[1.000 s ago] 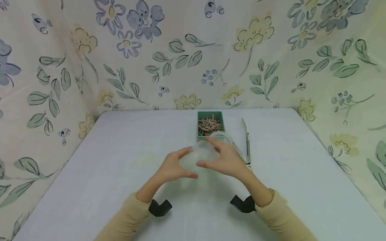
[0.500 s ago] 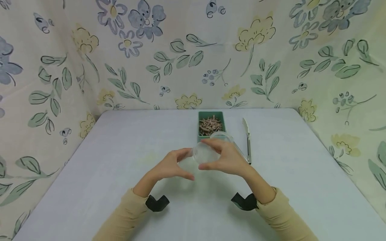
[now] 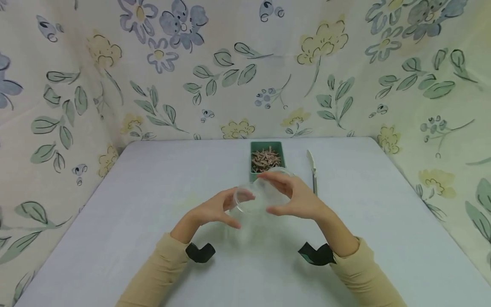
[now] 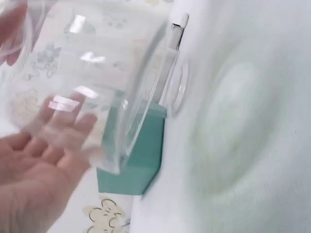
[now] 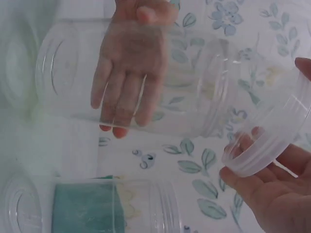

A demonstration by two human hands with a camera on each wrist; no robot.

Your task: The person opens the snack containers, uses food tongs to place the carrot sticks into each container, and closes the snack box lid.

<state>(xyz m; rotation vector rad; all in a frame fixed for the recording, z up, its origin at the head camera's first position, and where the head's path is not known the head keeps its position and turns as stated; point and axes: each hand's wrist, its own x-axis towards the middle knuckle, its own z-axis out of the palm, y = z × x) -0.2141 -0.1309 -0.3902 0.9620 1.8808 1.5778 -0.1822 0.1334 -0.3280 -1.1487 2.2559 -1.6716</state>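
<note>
My left hand (image 3: 215,209) curves its fingers and thumb round a clear plastic jar (image 5: 189,102). Its round mouth faces up, and a gap shows below its base in the left wrist view. Through the jar wall, the left fingers are visible in the right wrist view. Just right of the mouth, my right hand (image 3: 297,198) grips a clear screw lid (image 5: 277,131) by its edge. The lid is tilted and apart from the jar. Beyond the right hand stands a second clear jar (image 5: 146,204), mostly hidden in the head view.
At the back of the white table (image 3: 184,170) sits a green rectangular tub (image 3: 284,160) filled with thin brown strips (image 3: 265,160). Right of it lie metal tongs (image 3: 312,166), partly covered by the right hand. A floral cloth (image 3: 245,94) hangs behind and along both sides.
The lid has come off the jar and moved right with my right hand, which exposes the jar's mouth. My left hand has shifted slightly left with the jar.
</note>
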